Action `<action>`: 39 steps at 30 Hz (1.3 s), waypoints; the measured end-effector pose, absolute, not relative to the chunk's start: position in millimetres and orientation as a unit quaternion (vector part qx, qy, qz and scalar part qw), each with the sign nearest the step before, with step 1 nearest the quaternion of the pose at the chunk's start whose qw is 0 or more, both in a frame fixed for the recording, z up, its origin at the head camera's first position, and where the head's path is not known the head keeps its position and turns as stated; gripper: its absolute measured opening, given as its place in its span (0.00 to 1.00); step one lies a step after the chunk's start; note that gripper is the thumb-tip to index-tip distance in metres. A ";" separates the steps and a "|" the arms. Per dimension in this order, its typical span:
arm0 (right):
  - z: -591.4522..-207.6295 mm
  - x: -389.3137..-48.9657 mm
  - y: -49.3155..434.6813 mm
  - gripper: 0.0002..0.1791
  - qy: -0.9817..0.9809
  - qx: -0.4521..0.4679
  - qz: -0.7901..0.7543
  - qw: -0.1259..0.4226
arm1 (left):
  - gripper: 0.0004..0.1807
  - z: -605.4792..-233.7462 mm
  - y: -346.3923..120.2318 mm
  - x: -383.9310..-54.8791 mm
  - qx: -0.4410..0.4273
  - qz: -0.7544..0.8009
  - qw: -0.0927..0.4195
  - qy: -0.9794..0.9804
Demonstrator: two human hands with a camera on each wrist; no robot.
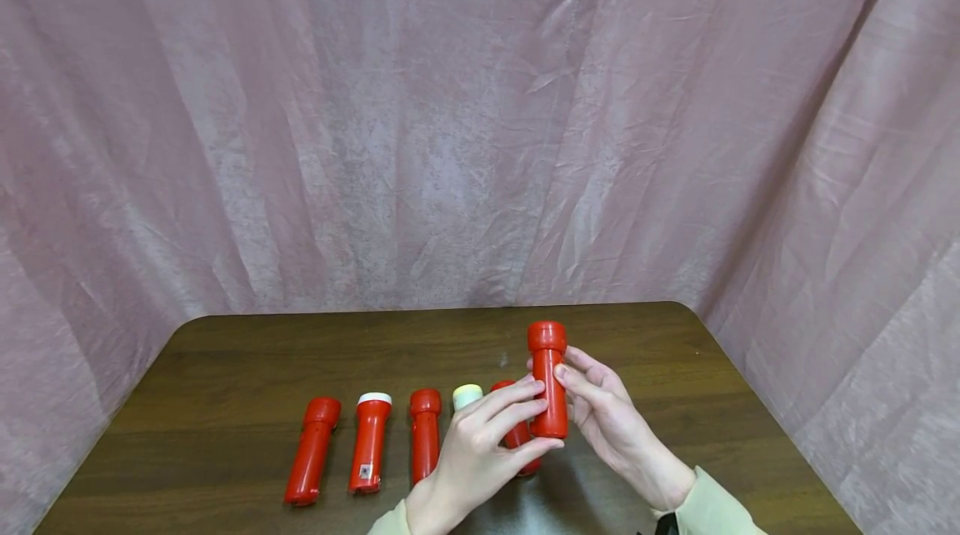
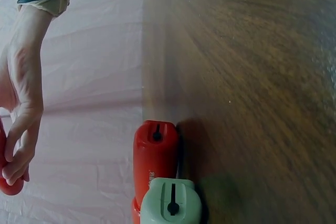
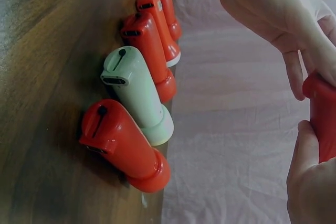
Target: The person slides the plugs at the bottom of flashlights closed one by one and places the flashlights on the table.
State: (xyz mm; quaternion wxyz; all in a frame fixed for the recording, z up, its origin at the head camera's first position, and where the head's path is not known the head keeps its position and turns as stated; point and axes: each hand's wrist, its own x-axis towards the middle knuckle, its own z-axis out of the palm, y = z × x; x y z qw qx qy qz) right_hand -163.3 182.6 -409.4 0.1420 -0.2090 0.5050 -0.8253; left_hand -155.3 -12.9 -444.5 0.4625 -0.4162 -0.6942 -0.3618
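Note:
A red flashlight [image 1: 550, 381] stands upright in the air, its wider head at the top. My right hand [image 1: 611, 414] grips it from the right, the thumb lying across the body and the fingers behind. From the left, my left hand [image 1: 487, 443] holds the lower part, with fingertips on the side and the thumb at the bottom end. In the right wrist view the held flashlight is cut off by the right edge, between the left hand [image 3: 286, 17] and the right hand [image 3: 315, 190]. The left wrist view shows the right hand [image 2: 26, 82] around it.
Several flashlights lie in a row on the wooden table [image 1: 225, 368]: red ones [image 1: 311, 452], a red one with a white rim [image 1: 371, 443], and a pale green one [image 3: 134, 87] beside the rightmost red one [image 3: 126, 145]. A pink curtain [image 1: 450, 143] hangs behind.

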 end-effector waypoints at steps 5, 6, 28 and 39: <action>-408.3 -161.6 184.7 0.17 0.521 -0.195 -0.820 0.138 | 0.27 -445.9 -14.0 -155.9 -0.423 -0.359 0.452 -0.698; -408.3 -161.4 185.3 0.17 0.525 -0.191 -0.818 0.136 | 0.28 -446.0 -14.5 -155.9 -0.426 -0.360 0.450 -0.698; -410.5 -150.9 184.6 0.37 0.713 -0.113 -0.690 0.053 | 0.23 -428.0 -27.9 -160.2 -0.312 -0.469 0.317 -0.763; -414.9 -146.6 183.3 0.33 0.785 -0.150 -0.600 -0.032 | 0.24 -419.4 -27.8 -168.6 -0.302 -0.496 0.240 -0.778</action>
